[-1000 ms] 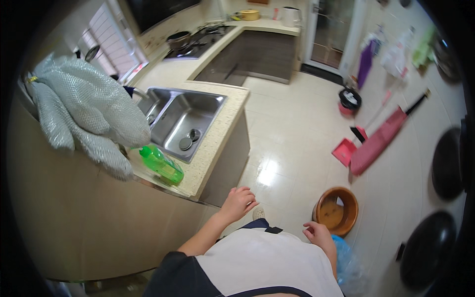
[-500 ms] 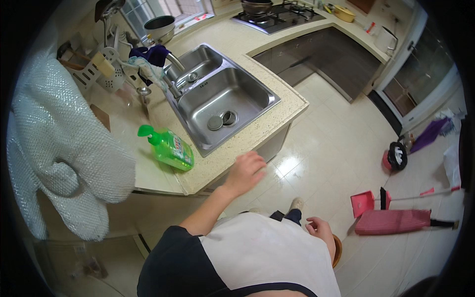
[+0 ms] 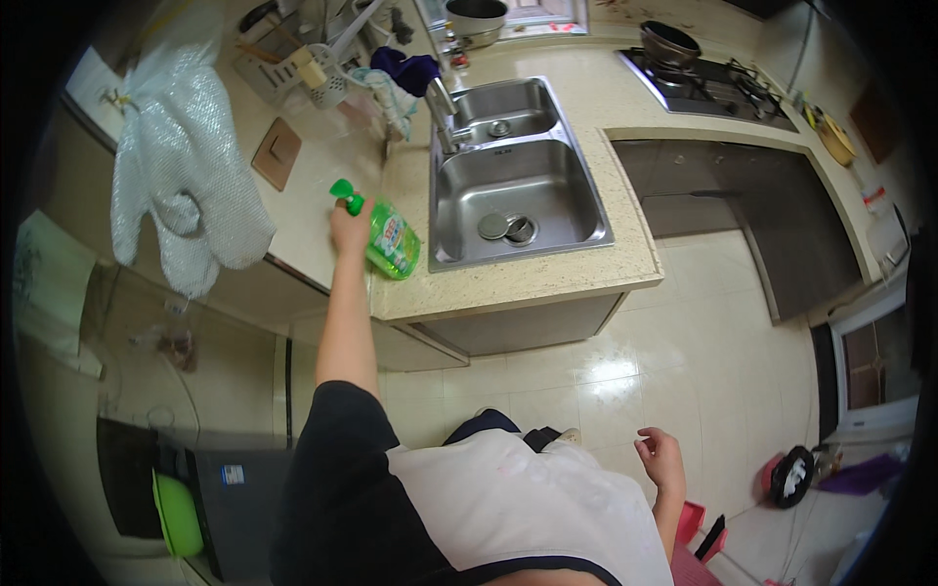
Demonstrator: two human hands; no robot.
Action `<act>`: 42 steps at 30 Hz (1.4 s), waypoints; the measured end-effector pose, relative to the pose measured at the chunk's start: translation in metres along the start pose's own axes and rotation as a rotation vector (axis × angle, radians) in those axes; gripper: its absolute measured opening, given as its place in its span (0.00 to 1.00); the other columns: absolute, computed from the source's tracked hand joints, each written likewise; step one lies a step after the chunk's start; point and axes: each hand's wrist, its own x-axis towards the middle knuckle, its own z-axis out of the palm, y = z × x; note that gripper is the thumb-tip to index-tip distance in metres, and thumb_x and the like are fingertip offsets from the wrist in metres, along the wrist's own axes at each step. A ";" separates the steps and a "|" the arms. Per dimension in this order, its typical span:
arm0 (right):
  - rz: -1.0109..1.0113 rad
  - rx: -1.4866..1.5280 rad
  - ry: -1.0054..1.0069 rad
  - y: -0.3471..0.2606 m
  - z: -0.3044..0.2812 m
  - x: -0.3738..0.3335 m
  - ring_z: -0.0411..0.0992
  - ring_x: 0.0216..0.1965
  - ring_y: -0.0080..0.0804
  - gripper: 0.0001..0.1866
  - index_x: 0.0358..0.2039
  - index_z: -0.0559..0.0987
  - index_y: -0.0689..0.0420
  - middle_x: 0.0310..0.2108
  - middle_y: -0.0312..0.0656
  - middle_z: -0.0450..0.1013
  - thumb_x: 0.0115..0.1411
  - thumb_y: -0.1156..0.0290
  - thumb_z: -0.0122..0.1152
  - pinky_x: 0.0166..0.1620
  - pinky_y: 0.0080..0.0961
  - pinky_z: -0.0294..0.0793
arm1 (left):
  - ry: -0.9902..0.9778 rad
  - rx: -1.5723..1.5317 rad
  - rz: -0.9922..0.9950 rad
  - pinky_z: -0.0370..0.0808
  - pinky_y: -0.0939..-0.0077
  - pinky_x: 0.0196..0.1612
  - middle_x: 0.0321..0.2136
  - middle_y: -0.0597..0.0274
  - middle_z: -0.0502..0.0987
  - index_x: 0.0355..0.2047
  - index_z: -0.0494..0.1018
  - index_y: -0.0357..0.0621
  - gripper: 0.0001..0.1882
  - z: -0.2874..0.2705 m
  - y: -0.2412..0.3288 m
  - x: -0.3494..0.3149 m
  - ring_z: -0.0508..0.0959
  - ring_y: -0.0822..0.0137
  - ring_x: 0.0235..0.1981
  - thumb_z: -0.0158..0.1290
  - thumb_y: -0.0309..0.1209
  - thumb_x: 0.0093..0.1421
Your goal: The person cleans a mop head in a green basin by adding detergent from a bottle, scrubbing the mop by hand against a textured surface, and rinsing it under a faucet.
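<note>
A green pump bottle of dish soap (image 3: pixel 394 244) stands on the counter, just left of the sink. Around its neck, below the green pump head, my left hand (image 3: pixel 350 230) is closed; some fingers are hidden behind the bottle. My right hand (image 3: pixel 664 461) hangs low at my right side over the floor, fingers loosely bent and apart, holding nothing. The steel sink (image 3: pixel 445 230) has two basins, and a round strainer lid (image 3: pixel 493 226) lies beside the drain hole in the nearer one.
Dark cloth hangs over the faucet (image 3: pixel 447 122). A utensil rack (image 3: pixel 322 78) and a brown board (image 3: pixel 277 154) are at the left. Bubble wrap (image 3: pixel 191 186) hangs over the counter's left side. A gas stove (image 3: pixel 703 90) with a pan stands at far right.
My left hand has reached forward and left, from over the counter edge to the soap bottle, and closed on its neck. The view has shifted; my right hand stays low and empty.
</note>
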 end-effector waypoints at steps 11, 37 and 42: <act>-0.155 -0.141 -0.386 -0.017 0.030 0.050 0.75 0.28 0.39 0.13 0.37 0.77 0.60 0.27 0.47 0.76 0.51 0.70 0.61 0.35 0.31 0.73 | 0.256 -0.225 0.136 0.69 0.69 0.42 0.35 0.51 0.73 0.40 0.68 0.37 0.16 0.000 0.033 -0.107 0.74 0.55 0.38 0.57 0.30 0.53; -0.644 -0.087 -1.405 -0.403 0.447 -0.069 0.66 0.50 0.32 0.40 0.53 0.66 0.55 0.47 0.41 0.69 0.37 0.70 0.75 0.52 0.31 0.67 | -0.113 -0.257 0.005 0.69 0.66 0.49 0.41 0.57 0.72 0.41 0.68 0.42 0.16 -0.428 -0.120 -0.272 0.72 0.57 0.48 0.57 0.24 0.52; -0.896 -0.098 -1.490 -0.448 0.531 -0.069 0.71 0.45 0.33 0.38 0.51 0.67 0.54 0.44 0.41 0.72 0.37 0.69 0.74 0.50 0.29 0.68 | 0.004 -0.232 -0.158 0.69 0.66 0.49 0.37 0.57 0.74 0.38 0.69 0.41 0.15 -0.461 -0.170 -0.251 0.73 0.56 0.48 0.58 0.22 0.50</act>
